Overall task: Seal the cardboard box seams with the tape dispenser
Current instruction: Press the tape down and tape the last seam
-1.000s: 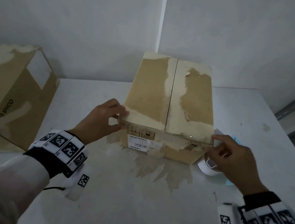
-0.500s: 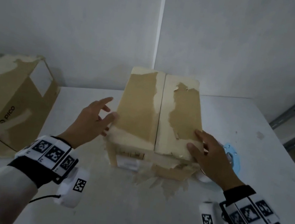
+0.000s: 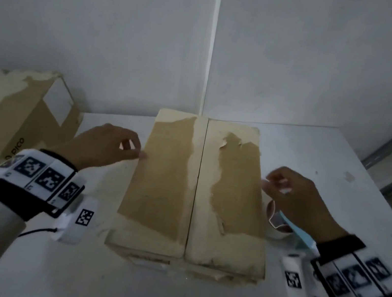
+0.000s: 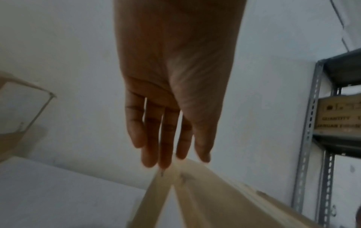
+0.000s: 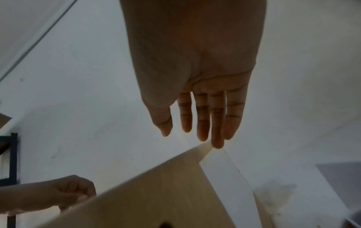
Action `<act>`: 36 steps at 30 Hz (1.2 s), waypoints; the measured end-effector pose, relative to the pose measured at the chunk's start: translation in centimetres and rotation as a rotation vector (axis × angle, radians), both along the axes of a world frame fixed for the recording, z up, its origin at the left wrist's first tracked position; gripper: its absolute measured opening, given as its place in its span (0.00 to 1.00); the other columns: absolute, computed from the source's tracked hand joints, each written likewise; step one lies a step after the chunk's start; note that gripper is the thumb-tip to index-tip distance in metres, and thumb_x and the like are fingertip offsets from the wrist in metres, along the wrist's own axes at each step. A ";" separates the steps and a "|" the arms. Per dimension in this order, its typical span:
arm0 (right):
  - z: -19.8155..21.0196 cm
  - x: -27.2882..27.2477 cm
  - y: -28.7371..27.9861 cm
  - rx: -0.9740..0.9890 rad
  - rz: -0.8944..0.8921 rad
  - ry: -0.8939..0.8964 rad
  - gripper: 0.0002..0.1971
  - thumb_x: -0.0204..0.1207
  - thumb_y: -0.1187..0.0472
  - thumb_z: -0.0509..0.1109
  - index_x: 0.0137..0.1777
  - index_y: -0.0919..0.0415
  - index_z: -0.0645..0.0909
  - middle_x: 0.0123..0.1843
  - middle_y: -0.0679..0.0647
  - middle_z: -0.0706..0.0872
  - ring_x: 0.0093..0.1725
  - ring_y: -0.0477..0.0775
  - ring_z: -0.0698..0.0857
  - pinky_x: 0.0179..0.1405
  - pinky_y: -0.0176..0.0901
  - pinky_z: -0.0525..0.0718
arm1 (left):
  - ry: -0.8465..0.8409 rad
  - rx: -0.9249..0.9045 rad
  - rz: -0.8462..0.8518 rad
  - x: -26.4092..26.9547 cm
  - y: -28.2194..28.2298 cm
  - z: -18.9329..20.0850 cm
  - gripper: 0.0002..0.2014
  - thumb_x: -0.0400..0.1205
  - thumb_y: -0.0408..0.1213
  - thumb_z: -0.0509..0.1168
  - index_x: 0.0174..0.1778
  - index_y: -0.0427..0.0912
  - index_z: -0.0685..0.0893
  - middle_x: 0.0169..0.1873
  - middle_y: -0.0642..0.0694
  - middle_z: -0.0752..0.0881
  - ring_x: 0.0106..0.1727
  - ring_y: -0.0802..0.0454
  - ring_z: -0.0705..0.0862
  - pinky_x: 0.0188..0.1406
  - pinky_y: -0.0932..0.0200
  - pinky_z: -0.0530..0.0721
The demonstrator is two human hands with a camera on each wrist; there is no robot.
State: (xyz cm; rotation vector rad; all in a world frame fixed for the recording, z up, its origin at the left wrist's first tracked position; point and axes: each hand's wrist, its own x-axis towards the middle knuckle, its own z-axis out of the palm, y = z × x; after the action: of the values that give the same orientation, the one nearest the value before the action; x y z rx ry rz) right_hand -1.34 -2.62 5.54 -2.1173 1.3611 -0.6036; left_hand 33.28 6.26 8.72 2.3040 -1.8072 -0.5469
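Cardboard box (image 3: pixel 195 195) is the landmark: in the head view it stands on the white table (image 3: pixel 341 172) with its two top flaps closed and meeting along a dark centre seam (image 3: pixel 195 187) that, as far as I can tell, carries no fresh tape. The left hand (image 3: pixel 104 146) sits just beside the box's left edge, fingertips at the edge, its grip holding nothing. The right hand (image 3: pixel 295 198) is at the box's right edge, fingers loosely bent and empty. Just right of the box, partly under that wrist, lies the tape dispenser (image 3: pixel 281 223), pale blue with a white roll; it is untouched. A second carton (image 3: pixel 12 123) lies well to the left of the box.

From the left wrist view, the left hand (image 4: pixel 171 92) shows straight, relaxed fingers whose tips reach the box's (image 4: pixel 205 197) upper edge; the grip is slack and empty. A metal shelf (image 4: pixel 312 123) stands beyond the box.

From the right wrist view, the right hand (image 5: pixel 195 77) also has straight fingers, the tips near the box's (image 5: pixel 156 192) corner; whether they touch I cannot tell. The left hand (image 5: pixel 58 194) appears at the far side of the box.

My judgement: the step in hand is squaring the flaps, before any taping. The next move calls for the right hand to drop to the dispenser and grasp it, while the left steadies the box.
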 end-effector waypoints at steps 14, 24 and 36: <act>-2.2 1.9 0.9 0.166 0.192 0.235 0.32 0.82 0.48 0.52 0.80 0.57 0.43 0.84 0.49 0.39 0.81 0.53 0.56 0.76 0.44 0.58 | 0.448 0.090 0.111 -3.0 0.3 -2.2 0.32 0.77 0.42 0.67 0.76 0.45 0.63 0.74 0.43 0.72 0.58 0.48 0.81 0.55 0.58 0.76; -2.8 -2.3 4.1 0.097 0.024 -0.030 0.28 0.76 0.40 0.55 0.69 0.58 0.70 0.63 0.49 0.74 0.54 0.48 0.77 0.56 0.43 0.78 | 0.199 0.232 -0.011 -3.4 0.6 -1.6 0.46 0.67 0.54 0.73 0.79 0.52 0.58 0.65 0.50 0.74 0.52 0.54 0.81 0.48 0.61 0.78; -10.1 -9.8 2.2 0.173 -0.377 0.190 0.25 0.77 0.58 0.66 0.70 0.70 0.68 0.73 0.71 0.69 0.72 0.68 0.68 0.69 0.57 0.68 | 0.101 0.204 -0.064 -4.0 -1.7 -2.1 0.40 0.74 0.59 0.60 0.81 0.54 0.51 0.82 0.52 0.48 0.82 0.51 0.54 0.79 0.50 0.57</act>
State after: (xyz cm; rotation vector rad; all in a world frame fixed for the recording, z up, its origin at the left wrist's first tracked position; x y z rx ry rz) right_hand -11.09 -0.42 -4.51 -1.8292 1.8697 -0.4157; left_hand 29.29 4.58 6.66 2.3024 -1.8607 -0.8790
